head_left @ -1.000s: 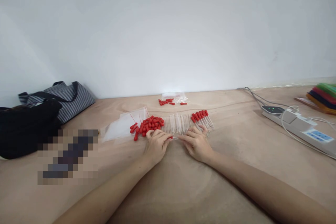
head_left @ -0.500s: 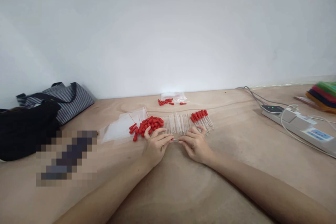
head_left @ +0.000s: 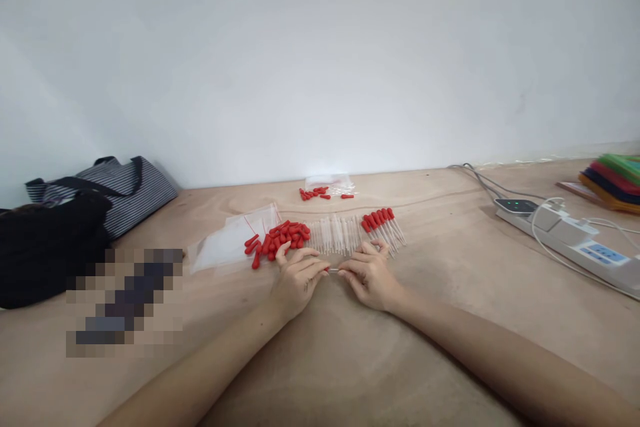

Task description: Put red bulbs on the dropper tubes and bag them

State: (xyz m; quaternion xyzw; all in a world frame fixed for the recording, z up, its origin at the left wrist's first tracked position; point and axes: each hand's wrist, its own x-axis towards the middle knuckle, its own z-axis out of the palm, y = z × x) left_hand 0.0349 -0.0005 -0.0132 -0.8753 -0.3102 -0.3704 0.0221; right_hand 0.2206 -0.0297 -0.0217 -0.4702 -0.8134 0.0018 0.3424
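Note:
My left hand (head_left: 300, 280) pinches a red rubber dropper bulb, of which only a sliver shows at the fingertips. Facing it, my right hand (head_left: 369, 275) grips a thin clear dropper tube (head_left: 334, 270), whose bare middle shows between the two hands. The tube's end meets the bulb; how deep it sits is hidden. Beyond my left fingers lies a heap of red bulbs (head_left: 286, 237). Bare clear tubes (head_left: 333, 233) lie in a row behind both hands. Several droppers with red bulbs fitted (head_left: 380, 219) lie side by side beyond my right hand.
Clear plastic bags (head_left: 225, 243) lie left of the heap. More red bulbs (head_left: 314, 193) and another bag (head_left: 330, 183) are near the wall. A power strip (head_left: 575, 237) with cables stands right, coloured folders (head_left: 613, 180) behind it. A striped bag (head_left: 135, 193) and black cloth (head_left: 55, 247) lie left.
The view has shifted very slightly. Both hands keep their hold on the bulb and the tube, almost without moving.

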